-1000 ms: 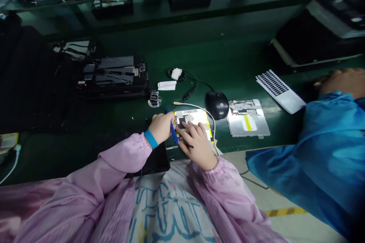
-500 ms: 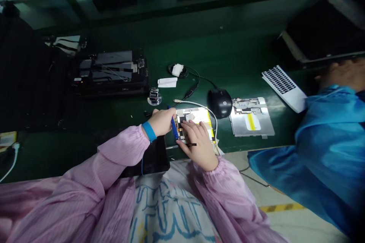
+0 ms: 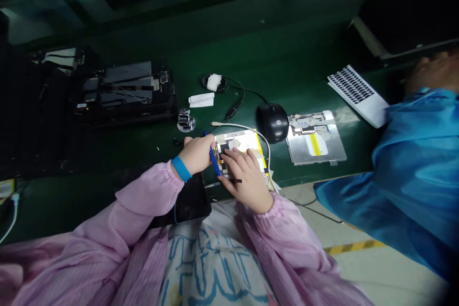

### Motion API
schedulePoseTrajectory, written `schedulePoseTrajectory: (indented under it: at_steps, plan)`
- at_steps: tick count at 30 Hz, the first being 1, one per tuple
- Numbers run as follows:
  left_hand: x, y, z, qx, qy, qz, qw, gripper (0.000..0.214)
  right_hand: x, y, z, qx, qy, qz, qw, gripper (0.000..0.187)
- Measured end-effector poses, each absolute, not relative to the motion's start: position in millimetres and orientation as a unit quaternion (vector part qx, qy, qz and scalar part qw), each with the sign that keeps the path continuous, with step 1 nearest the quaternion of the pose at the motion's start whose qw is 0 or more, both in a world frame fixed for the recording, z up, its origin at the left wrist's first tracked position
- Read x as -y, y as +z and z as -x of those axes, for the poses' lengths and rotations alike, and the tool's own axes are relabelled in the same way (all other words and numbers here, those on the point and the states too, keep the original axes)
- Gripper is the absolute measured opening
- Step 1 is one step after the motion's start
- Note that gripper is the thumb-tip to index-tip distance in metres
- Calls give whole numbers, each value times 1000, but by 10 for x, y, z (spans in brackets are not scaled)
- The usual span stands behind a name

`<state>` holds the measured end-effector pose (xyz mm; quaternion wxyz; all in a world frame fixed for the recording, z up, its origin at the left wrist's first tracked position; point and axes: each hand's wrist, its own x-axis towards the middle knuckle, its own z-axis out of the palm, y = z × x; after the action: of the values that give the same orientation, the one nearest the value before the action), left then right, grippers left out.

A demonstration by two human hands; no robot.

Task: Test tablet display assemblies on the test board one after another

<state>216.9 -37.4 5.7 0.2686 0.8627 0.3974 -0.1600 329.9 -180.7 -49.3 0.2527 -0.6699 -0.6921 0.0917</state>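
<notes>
Yellow-edged electronic panel [image 3: 239, 141] lying flat on the green workbench [image 3: 297, 62], at 12 o'clock from the right hand [image 3: 248, 178]. Long axis not certain: lower edge hidden; yellow right edge running roughly 12 to 6 o'clock, slightly tilted. Right hand open, fingers [image 3: 236, 155] spread and resting on the panel. Thin black rod [image 3: 235, 180] showing below those fingers; grip on it impossible to confirm. Left hand [image 3: 195, 154] closed around a blue pry tool [image 3: 214, 160], tip pointing toward 5 o'clock, against the panel's left edge; tip itself hidden. Black HP mouse [image 3: 272, 123] and silver metal plate [image 3: 315, 137] at 2 to 3 o'clock from the panel. White cable [image 3: 247, 126] curving around the panel's upper right corner. Co-worker's blue sleeve [image 3: 412, 172] at far right, hand [image 3: 435, 74] above it, partly cut off.
</notes>
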Motion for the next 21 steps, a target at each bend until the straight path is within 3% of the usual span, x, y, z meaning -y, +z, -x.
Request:
schedulePoseTrajectory:
  at_steps: [21]
  plan:
    - [320,19,-2192,-385,-156,-865,284,7,1792,-486,-3354,693,101,671,245,44]
